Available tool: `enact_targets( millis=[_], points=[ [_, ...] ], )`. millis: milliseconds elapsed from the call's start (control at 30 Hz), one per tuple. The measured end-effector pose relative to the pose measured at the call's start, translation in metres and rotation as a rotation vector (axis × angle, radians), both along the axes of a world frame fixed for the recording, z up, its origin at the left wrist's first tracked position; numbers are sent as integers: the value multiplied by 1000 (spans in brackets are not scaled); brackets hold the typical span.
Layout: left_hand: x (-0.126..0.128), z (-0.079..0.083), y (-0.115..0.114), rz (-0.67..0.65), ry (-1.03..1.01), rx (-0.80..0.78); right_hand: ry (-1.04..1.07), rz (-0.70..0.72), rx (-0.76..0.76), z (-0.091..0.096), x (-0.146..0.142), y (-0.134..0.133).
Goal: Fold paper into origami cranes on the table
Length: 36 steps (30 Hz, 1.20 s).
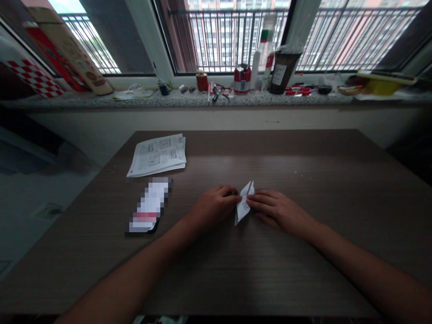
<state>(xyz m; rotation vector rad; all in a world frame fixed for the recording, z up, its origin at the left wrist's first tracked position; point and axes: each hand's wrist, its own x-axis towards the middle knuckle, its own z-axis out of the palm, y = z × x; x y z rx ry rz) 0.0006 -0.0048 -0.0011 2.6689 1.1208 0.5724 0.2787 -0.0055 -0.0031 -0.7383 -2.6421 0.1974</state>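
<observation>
Grip is narrow: left hand (216, 203) and right hand (277, 209) hold opposite sides of a small folded white paper (243, 209). Even pressure should keep its edges aligned.

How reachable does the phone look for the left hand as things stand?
Likely yes: nothing visible stands between the left hand and the phone to its left, though that hand is touching the folded paper.

No legible text. Printed sheets (158, 154) near table's (324, 153) far left corner: type too small to read. Phone (148, 207) screen pixelated. Cup label (279, 74) on sill (182, 101): unreadable.
</observation>
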Motion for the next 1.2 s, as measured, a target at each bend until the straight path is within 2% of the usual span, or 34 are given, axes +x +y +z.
enact_targets(
  millis=[167, 333, 400, 500, 700, 833, 1000, 1200],
  points=[
    [-3, 11, -3, -82, -93, -91, -61, -29, 56, -3, -1, -3],
    [-3, 28, -12, -126, -10, -119, -103, -36, 76, -4, -2, -4],
    [-2, 30, -13, -96, 10, -120, -109, -43, 72, -4, -2, -5],
    [0, 23, -12, -44, 31, -87, -110, -44, 64, -4, -2, -5],
    [1, 6, -4, -52, 11, -63, -82, -54, 70, -5, -4, -5],
    [1, 3, -2, -56, -36, -66, -38, -39, 67, -4, -3, -2],
    [-2, 0, -1, -21, -49, -82, -48, 21, -13, -8, -1, 4],
    [-2, -3, 0, -14, -86, -88, -29, -2, -56, -11, -2, 3]
  ],
)
